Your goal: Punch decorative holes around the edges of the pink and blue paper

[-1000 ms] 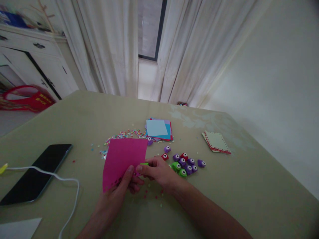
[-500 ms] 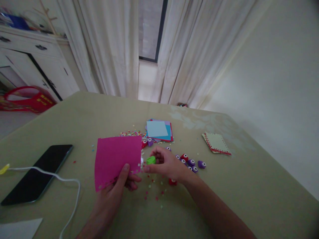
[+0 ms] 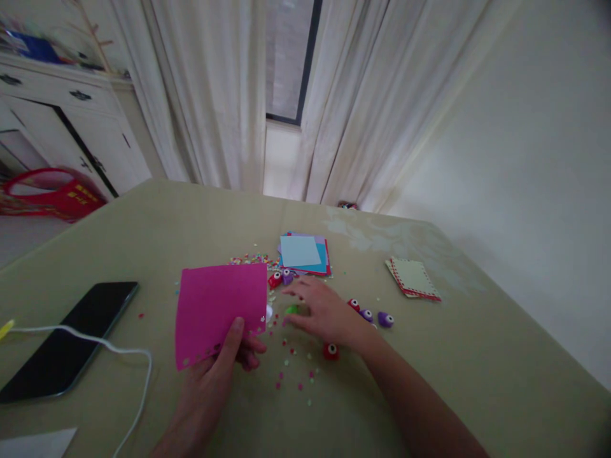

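My left hand pinches a square sheet of magenta paper near its lower right corner, thumb on top and fingers beneath. Small punched holes run along the sheet's bottom edge and start up its right side. My right hand is spread, palm down, just right of the sheet. Below its fingers sits a small green craft punch, partly hidden by them. Tiny paper cut-outs lie scattered around it. A red punch with an eye-like dot rests under my right wrist.
More purple punches lie to the right. Behind are stacked coloured papers and a heap of confetti. Edge-punched cards lie at the far right. At left are a black tablet and a white cable.
My right hand has opened its fingers from the green punch and shifted slightly up and right. The magenta sheet has moved a little left in my left hand.
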Demonstrator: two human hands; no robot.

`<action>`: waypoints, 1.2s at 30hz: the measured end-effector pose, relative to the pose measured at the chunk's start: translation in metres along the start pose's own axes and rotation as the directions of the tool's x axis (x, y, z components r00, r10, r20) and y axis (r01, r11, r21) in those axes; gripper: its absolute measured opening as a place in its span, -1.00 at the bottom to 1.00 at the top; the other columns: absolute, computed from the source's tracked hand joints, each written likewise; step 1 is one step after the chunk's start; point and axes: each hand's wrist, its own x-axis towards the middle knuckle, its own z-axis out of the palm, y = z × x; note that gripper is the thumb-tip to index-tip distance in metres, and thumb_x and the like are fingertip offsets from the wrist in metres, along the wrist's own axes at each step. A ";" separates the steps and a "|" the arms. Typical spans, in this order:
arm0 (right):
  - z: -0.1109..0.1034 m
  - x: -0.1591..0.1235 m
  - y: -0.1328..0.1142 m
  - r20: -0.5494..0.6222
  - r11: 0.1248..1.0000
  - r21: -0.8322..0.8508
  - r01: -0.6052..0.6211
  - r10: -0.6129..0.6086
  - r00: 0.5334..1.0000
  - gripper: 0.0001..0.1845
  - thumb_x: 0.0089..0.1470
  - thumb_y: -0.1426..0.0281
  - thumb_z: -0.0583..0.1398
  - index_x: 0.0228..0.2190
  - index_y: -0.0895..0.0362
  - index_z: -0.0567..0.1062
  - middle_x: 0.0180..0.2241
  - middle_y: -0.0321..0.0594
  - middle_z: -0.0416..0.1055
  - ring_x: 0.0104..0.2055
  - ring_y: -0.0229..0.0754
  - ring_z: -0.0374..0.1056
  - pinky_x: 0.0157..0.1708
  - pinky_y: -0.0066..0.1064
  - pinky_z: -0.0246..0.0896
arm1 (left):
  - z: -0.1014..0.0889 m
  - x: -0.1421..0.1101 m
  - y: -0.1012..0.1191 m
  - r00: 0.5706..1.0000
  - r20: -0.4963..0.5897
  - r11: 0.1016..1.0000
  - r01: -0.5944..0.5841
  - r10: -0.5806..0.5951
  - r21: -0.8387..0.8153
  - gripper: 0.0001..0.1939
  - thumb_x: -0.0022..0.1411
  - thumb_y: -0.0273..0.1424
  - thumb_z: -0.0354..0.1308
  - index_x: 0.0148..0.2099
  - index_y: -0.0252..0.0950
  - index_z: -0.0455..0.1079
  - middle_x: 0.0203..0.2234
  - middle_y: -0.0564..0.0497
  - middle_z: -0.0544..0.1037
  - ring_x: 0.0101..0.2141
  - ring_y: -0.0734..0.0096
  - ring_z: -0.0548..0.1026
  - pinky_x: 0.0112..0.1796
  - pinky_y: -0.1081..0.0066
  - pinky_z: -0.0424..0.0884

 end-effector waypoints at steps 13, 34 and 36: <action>0.009 0.032 0.017 -0.119 0.950 -0.254 -0.181 0.155 0.981 -0.79 0.20 0.41 0.30 -0.11 0.15 0.50 -0.18 -0.03 0.52 -0.11 0.03 0.39 -0.12 -0.24 0.25 | -0.002 0.006 -0.008 0.998 -0.021 0.995 -0.060 0.062 0.075 -0.32 0.26 0.25 0.08 -0.64 -0.15 0.41 -0.66 0.06 0.50 -0.51 0.26 0.48 -0.38 0.37 0.38; 0.008 0.009 -0.011 0.231 0.291 0.919 -0.265 0.146 0.962 -0.43 -0.19 0.12 0.57 -0.30 0.14 0.47 -0.36 -0.31 0.54 -0.35 -0.24 0.46 -0.30 -0.39 0.34 | -0.005 -0.003 0.000 0.999 -0.028 0.948 -0.024 0.035 0.316 -0.25 0.28 0.30 -0.11 -0.66 -0.09 0.45 -0.54 -0.02 0.62 -0.30 0.03 0.59 -0.19 0.25 0.44; 0.008 0.009 -0.012 0.216 0.315 0.916 -0.248 0.132 0.967 -0.45 -0.19 0.14 0.58 -0.31 0.15 0.48 -0.40 -0.35 0.50 -0.40 -0.29 0.39 -0.34 -0.42 0.28 | -0.004 -0.003 0.002 0.998 -0.032 0.951 -0.039 0.051 0.306 -0.28 0.28 0.26 -0.09 -0.66 -0.08 0.45 -0.54 -0.01 0.62 -0.30 0.02 0.59 -0.18 0.24 0.43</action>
